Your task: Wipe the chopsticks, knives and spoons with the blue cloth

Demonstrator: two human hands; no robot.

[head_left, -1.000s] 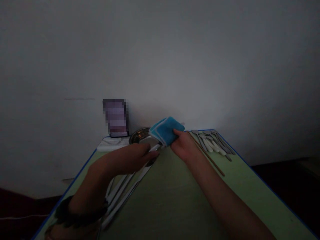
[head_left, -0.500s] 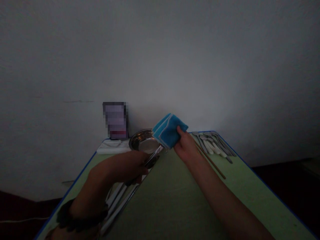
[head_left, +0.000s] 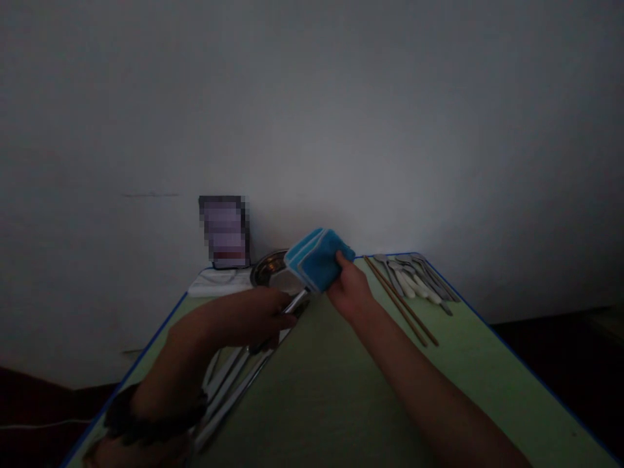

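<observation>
My right hand (head_left: 348,286) pinches a folded blue cloth (head_left: 316,263) with pale edging, thumb on top. The cloth wraps the far end of a shiny metal utensil (head_left: 296,301), hiding its head, so its kind does not show. My left hand (head_left: 268,318) is closed round the near part of this utensil, to the lower left of the cloth. Just behind the cloth stands a round steel bowl (head_left: 266,270), partly covered by it. Below my left hand lie several long pale-and-metal utensils (head_left: 227,390), partly hidden by my forearm.
Two wooden chopsticks (head_left: 407,305) lie right of my right hand. Several spoons and other cutlery (head_left: 419,279) are grouped at the back right of the green table (head_left: 487,383). A blurred tablet-like screen (head_left: 224,231) stands on a white object (head_left: 214,285) at the back left, against the wall.
Both hands have shifted slightly left, with the cloth a little lower over the bowl. More of the two chopsticks shows now. Both grips look the same.
</observation>
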